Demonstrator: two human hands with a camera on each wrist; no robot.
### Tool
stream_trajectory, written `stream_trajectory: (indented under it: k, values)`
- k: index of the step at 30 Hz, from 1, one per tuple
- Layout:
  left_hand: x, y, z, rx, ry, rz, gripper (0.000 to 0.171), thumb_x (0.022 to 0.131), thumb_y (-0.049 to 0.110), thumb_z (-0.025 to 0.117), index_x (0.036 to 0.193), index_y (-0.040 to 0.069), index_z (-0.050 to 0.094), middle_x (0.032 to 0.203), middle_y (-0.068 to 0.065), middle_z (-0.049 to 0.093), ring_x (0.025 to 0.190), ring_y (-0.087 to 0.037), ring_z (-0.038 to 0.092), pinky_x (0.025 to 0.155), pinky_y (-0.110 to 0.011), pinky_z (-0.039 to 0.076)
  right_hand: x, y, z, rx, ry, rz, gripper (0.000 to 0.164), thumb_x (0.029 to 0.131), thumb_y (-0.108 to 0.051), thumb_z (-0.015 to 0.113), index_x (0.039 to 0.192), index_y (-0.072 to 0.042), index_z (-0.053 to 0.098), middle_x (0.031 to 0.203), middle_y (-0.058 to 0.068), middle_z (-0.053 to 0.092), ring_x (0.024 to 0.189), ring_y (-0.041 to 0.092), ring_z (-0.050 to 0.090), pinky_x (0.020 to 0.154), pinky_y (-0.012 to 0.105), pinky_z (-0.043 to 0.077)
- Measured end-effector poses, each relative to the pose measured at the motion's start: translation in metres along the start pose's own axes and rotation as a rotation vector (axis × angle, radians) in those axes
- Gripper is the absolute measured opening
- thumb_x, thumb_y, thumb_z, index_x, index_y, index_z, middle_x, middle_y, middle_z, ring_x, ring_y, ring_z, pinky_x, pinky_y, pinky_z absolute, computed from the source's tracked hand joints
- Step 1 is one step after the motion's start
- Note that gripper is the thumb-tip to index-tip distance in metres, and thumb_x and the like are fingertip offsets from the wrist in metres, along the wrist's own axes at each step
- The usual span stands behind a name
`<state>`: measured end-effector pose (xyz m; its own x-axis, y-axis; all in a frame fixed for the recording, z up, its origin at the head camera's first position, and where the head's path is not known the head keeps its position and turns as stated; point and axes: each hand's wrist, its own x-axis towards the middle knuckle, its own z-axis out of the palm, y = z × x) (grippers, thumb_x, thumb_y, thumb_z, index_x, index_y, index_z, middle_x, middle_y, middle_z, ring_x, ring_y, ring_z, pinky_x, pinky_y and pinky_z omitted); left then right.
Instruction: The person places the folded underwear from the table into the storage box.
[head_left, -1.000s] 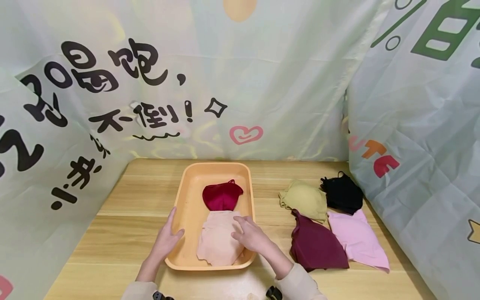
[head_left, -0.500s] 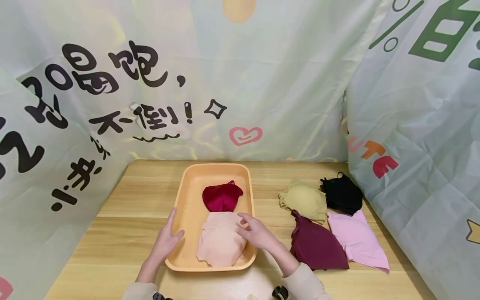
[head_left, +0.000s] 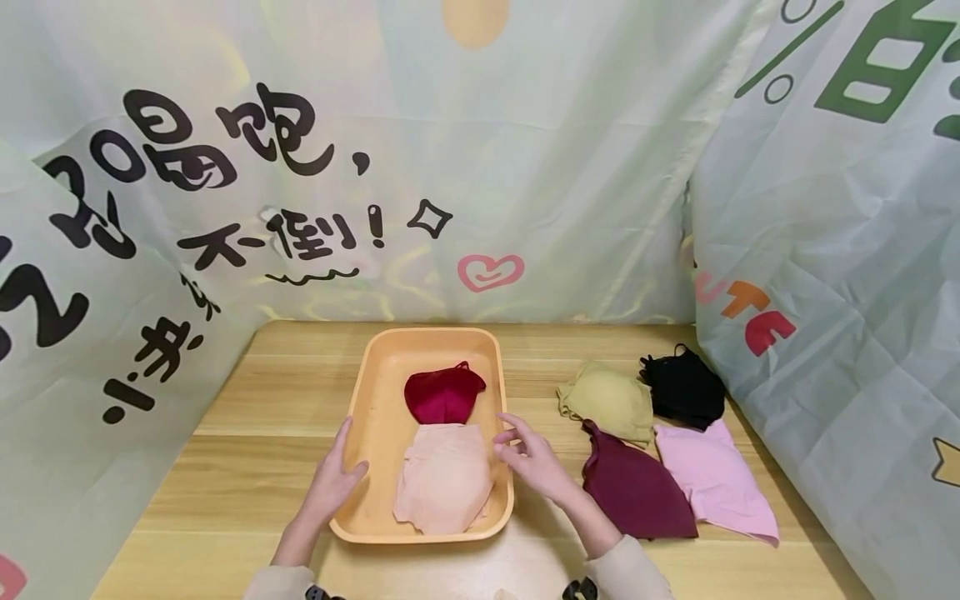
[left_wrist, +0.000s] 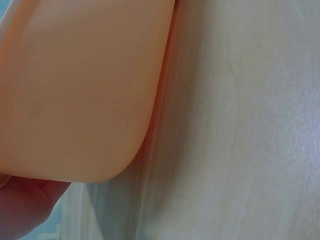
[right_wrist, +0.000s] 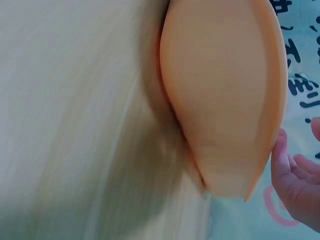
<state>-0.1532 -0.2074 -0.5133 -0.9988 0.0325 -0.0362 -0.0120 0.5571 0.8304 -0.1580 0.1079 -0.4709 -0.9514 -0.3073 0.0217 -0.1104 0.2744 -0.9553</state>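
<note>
Head pic is lit bright & even; a pale shine is seen on the counter (head_left: pixel 420 575) near front. Wrist pics are dimmer; soft shadows are cast beside the tray (left_wrist: pixel 80 90). R one's blurred.

The left sleeve (head_left: pixel 279 582) and right sleeve (head_left: pixel 628 571) match: plain pale beige fabric, each ending in a smooth cuff. Beside them show a small black left wrist camera (head_left: pixel 317 593) and right wrist camera (head_left: pixel 573 590), rounded, partly out of view.
</note>
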Motion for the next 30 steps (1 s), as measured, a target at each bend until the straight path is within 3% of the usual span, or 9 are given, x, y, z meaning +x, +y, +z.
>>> stream_trajectory:
  k: [5, 11, 13, 15, 17, 21, 30]
  values:
    - [0.000, 0.002, -0.001, 0.004, -0.004, -0.008, 0.079, 0.083, -0.001, 0.054, 0.146, 0.004, 0.006, 0.145, -0.030, 0.016, 0.061, -0.022, 0.043, 0.088, -0.049, 0.039, -0.006, 0.006, -0.015, 0.000, 0.102, 0.043, 0.052, 0.088, -0.008, 0.056, 0.135, 0.004, 0.036, 0.104, 0.022, 0.059, 0.086, 0.034, 0.059, 0.071, 0.027, 0.049]
    - [0.000, 0.002, -0.002, -0.005, -0.012, -0.008, 0.079, 0.084, 0.000, 0.053, 0.146, 0.005, 0.005, 0.146, -0.030, 0.014, 0.059, -0.020, 0.044, 0.085, -0.047, 0.042, -0.014, 0.015, -0.035, -0.010, 0.169, 0.099, 0.053, 0.088, -0.007, 0.057, 0.136, 0.000, 0.036, 0.105, 0.019, 0.059, 0.090, 0.036, 0.058, 0.075, 0.027, 0.047]
    - [0.000, 0.002, -0.002, -0.004, -0.012, -0.009, 0.079, 0.084, 0.000, 0.053, 0.147, 0.005, 0.005, 0.146, -0.030, 0.015, 0.067, -0.025, 0.050, 0.089, -0.051, 0.041, -0.017, 0.017, -0.041, -0.038, 0.196, 0.102, 0.053, 0.088, -0.008, 0.057, 0.136, 0.000, 0.037, 0.104, 0.018, 0.060, 0.089, 0.034, 0.059, 0.073, 0.027, 0.047]
    - [0.000, 0.001, -0.001, -0.005, -0.011, -0.007, 0.079, 0.084, 0.000, 0.053, 0.146, 0.004, 0.005, 0.146, -0.030, 0.015, 0.093, -0.038, 0.053, 0.099, -0.056, 0.032, -0.021, 0.019, -0.046, -0.064, 0.220, 0.100, 0.053, 0.087, -0.009, 0.059, 0.136, -0.001, 0.039, 0.103, 0.017, 0.061, 0.088, 0.034, 0.060, 0.070, 0.026, 0.047]
    - [0.000, 0.001, -0.001, -0.011, -0.013, -0.005, 0.078, 0.084, -0.001, 0.053, 0.146, 0.004, 0.005, 0.146, -0.030, 0.014, 0.118, -0.046, 0.038, 0.103, -0.058, 0.021, -0.024, 0.021, -0.051, -0.085, 0.238, 0.104, 0.052, 0.087, -0.010, 0.059, 0.135, -0.002, 0.040, 0.103, 0.016, 0.062, 0.087, 0.032, 0.060, 0.069, 0.026, 0.046]
    - [-0.001, 0.002, -0.002, -0.015, -0.022, -0.014, 0.078, 0.084, -0.001, 0.052, 0.146, 0.004, 0.004, 0.146, -0.030, 0.012, 0.128, -0.049, 0.021, 0.104, -0.058, 0.019, -0.031, 0.023, -0.060, -0.122, 0.259, 0.107, 0.051, 0.088, -0.012, 0.059, 0.134, -0.002, 0.040, 0.104, 0.017, 0.062, 0.087, 0.027, 0.060, 0.068, 0.025, 0.045]
    - [-0.001, 0.002, -0.001, -0.003, -0.013, -0.017, 0.078, 0.084, 0.000, 0.052, 0.146, 0.004, 0.005, 0.146, -0.031, 0.014, 0.125, -0.049, 0.027, 0.103, -0.059, 0.021, -0.042, 0.034, -0.077, -0.150, 0.302, 0.152, 0.052, 0.090, -0.012, 0.056, 0.136, 0.001, 0.036, 0.111, 0.020, 0.059, 0.091, 0.018, 0.058, 0.072, 0.021, 0.045]
